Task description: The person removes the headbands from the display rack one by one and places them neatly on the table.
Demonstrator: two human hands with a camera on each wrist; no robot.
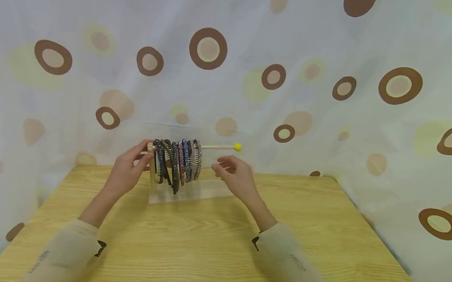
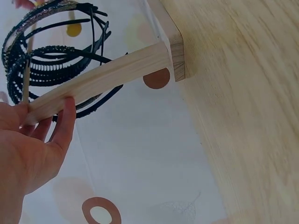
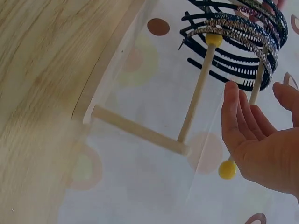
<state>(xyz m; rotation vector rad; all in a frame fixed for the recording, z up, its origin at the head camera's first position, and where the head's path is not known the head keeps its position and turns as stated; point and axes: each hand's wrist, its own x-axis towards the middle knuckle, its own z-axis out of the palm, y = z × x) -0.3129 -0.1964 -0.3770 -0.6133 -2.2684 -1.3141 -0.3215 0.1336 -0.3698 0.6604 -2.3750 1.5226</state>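
A wooden headband stand [image 1: 153, 173] is on the table, its rods tipped with yellow balls [image 1: 237, 147]. Several glittery headbands [image 1: 187, 160], dark, pink, blue and silver, with comb teeth inside, hang bunched on one rod near the left post. My left hand [image 1: 126, 169] grips the top of that post [image 2: 103, 77], thumb and fingers on either side of it. My right hand [image 1: 236, 178] is held up under the right part of the rod, to the right of the headbands. In the right wrist view its thumb and fingers are apart, beside the rod [image 3: 256, 86], with nothing between them.
The stand's flat base [image 1: 207, 191] rests toward the back of a wood-grain table [image 1: 188, 251]. Another post and rod [image 3: 196, 98] rise at the other side of the base. A white sheet with brown rings [image 1: 229, 93] hangs behind and along both sides.
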